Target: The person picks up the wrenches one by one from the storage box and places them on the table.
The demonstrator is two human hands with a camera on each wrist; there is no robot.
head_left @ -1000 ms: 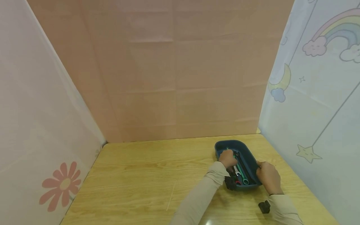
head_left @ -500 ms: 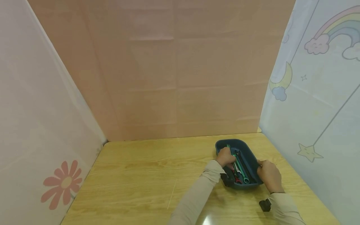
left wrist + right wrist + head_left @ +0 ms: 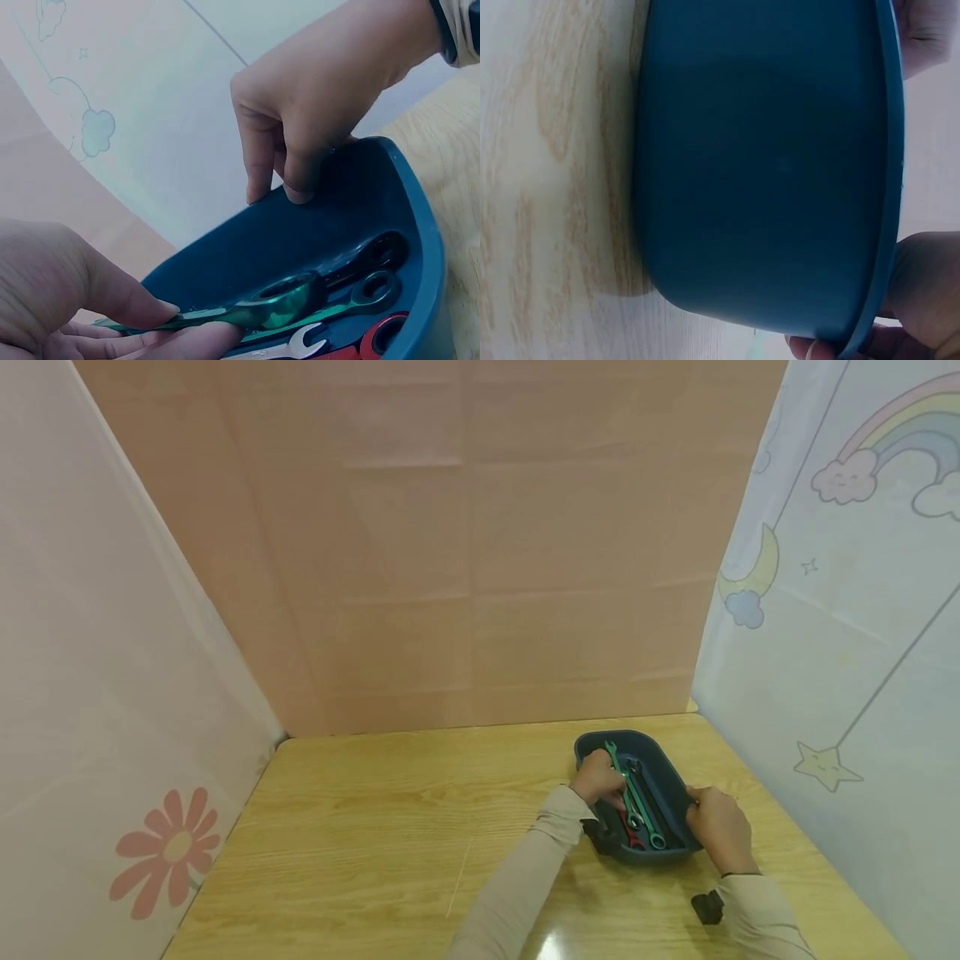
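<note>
A dark blue plastic bin (image 3: 652, 858) stands at the right of the table, holding several wrenches. My left hand (image 3: 597, 777) is over its left side, thumb and fingers pinching a green ratchet wrench (image 3: 281, 309) whose ring end lies above the others. Below it in the left wrist view are a second green wrench (image 3: 375, 291), a black wrench (image 3: 388, 246), a silver open-ended wrench (image 3: 304, 343) and a red ring wrench (image 3: 384, 331). My right hand (image 3: 720, 828) pinches the bin's right rim; the right wrist view shows the bin's outer wall (image 3: 765, 165) with fingertips (image 3: 821, 349) at its rim.
The bin stands on a light wood table (image 3: 375, 827). A brown sheet (image 3: 465, 568) hangs behind it, with white printed cloth (image 3: 840, 677) at the right and a flower-printed one (image 3: 112, 693) at the left. Black wrist devices (image 3: 707, 907) sit by both sleeves.
My left hand has shifted slightly left and up, and the green wrench it pinches now shows more fully, its ring end over the silver one. My right hand stays on the rim.
</note>
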